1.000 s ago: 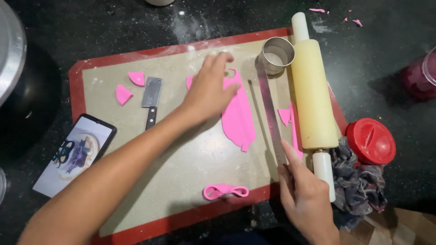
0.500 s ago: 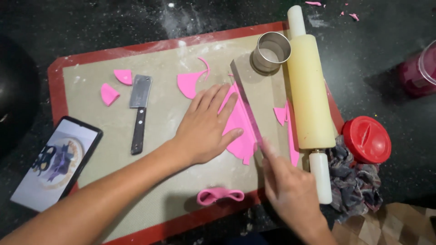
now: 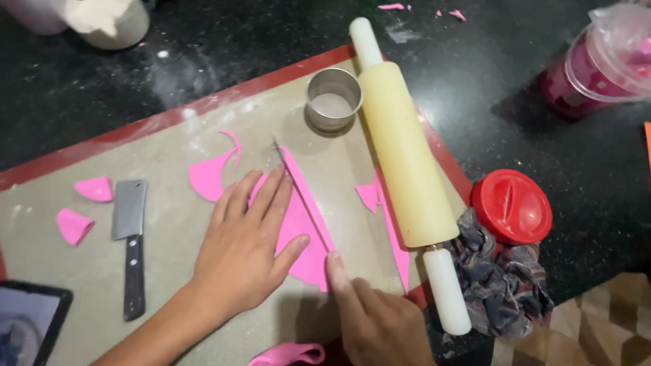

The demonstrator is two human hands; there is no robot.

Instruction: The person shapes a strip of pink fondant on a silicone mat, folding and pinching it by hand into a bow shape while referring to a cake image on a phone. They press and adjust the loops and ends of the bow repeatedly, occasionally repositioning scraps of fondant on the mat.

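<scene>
My left hand (image 3: 244, 247) lies flat, fingers spread, on a rolled-out sheet of pink fondant (image 3: 303, 234) on a beige baking mat (image 3: 176, 169). My right hand (image 3: 376, 322) grips a long thin blade (image 3: 302, 193) set on edge across the pink sheet, index finger pressing along its back. A cut pink piece (image 3: 210, 175) lies just left of the blade's far tip. Pink strips (image 3: 383, 217) lie to the right, beside a pale rolling pin (image 3: 400, 156).
A small cleaver (image 3: 130, 237) and two pink scraps (image 3: 85, 207) lie at the mat's left. A metal ring cutter (image 3: 332, 100), a red lid (image 3: 512, 207), a crumpled cloth (image 3: 502, 281), a pink tub (image 3: 597, 64), a phone (image 3: 27, 325) and a pink loop (image 3: 288, 354) surround the work.
My left hand slid down off the far part of the fondant to its near part. My right hand brought the blade from the mat's right side onto the pink sheet. The view moved closer.
</scene>
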